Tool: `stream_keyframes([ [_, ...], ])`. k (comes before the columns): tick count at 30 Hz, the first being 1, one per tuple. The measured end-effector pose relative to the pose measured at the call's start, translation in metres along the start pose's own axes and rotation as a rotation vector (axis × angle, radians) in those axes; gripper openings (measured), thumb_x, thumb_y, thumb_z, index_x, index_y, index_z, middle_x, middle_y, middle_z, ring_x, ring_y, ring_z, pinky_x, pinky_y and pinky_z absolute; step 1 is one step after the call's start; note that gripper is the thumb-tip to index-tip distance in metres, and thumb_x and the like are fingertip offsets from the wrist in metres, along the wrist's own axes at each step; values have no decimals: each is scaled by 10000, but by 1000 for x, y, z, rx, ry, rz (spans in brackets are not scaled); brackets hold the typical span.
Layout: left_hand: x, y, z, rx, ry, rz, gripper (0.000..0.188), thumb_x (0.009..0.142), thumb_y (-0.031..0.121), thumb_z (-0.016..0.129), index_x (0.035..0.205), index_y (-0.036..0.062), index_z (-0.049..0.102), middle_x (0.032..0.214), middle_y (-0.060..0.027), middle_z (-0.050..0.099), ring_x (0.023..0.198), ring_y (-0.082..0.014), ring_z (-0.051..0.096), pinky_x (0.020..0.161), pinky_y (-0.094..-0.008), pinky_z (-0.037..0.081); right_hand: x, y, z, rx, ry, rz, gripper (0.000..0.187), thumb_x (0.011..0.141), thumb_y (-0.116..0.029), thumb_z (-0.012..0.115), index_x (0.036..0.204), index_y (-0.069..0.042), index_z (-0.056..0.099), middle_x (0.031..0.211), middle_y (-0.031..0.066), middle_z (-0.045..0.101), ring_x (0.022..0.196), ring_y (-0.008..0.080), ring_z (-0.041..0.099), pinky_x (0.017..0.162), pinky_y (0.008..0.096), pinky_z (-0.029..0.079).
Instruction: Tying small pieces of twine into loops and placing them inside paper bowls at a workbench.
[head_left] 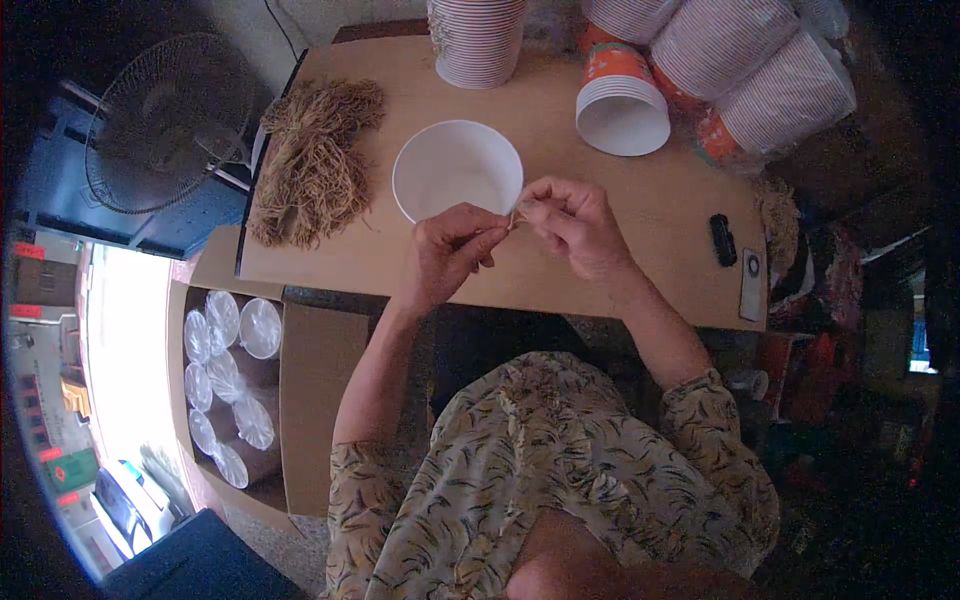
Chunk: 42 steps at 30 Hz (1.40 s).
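Note:
My left hand and my right hand meet over the near rim of a white round bowl. Both are closed, their fingertips pinching a thin tan strand between them. The strand's exact kind is too small to make out. At the left side of the table lies a heap of dry, brown, stringy strands of similar colour. The bowl stands upright between that heap and my right hand.
The brown table also bears a tall stack of paper bowls, an orange-and-white bowl stack on its side, plastic-wrapped stacks, and a black object. A carton of wrapped bowls and a fan stand left.

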<state>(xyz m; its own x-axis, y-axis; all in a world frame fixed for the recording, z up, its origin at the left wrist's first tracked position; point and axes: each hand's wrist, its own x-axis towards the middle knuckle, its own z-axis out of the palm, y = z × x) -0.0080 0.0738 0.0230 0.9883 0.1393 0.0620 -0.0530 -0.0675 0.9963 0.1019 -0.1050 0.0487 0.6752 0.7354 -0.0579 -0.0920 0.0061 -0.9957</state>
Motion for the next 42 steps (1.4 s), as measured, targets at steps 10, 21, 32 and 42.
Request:
stream_keyframes([
  [10, -9, -5, 14, 104, 190, 183, 138, 899, 30, 683, 1029, 5, 722, 864, -52, 682, 662, -88, 618, 584, -232, 520, 3, 15, 5, 337, 12, 283, 85, 936, -143, 632, 981, -71, 628, 716, -68, 515, 482, -4, 334, 421, 184, 234],
  [21, -12, -22, 13, 102, 211, 187, 59, 913, 28, 657, 962, -4, 660, 864, -65, 672, 679, -117, 649, 604, -250, 527, 4, 16, 16, 154, 14, 208, 128, 897, -180, 665, 945, -63, 650, 729, -40, 578, 506, 12, 428, 430, 180, 321],
  [32, -14, -28, 20, 76, 304, 240, 133, 887, 16, 692, 1014, 12, 651, 866, -56, 687, 697, -109, 660, 610, -249, 521, 5, 8, 14, 279, -23, 419, 124, 888, -155, 651, 849, -58, 583, 666, -57, 423, 494, 27, 329, 422, 206, 244],
  [42, -18, -31, 19, 243, 344, 310, 82, 877, 20, 705, 953, 11, 673, 877, -55, 698, 734, -117, 671, 667, -263, 542, 10, 10, 12, 231, -93, 482, 117, 926, -154, 583, 848, -76, 543, 657, -44, 400, 467, 16, 313, 396, 182, 218],
])
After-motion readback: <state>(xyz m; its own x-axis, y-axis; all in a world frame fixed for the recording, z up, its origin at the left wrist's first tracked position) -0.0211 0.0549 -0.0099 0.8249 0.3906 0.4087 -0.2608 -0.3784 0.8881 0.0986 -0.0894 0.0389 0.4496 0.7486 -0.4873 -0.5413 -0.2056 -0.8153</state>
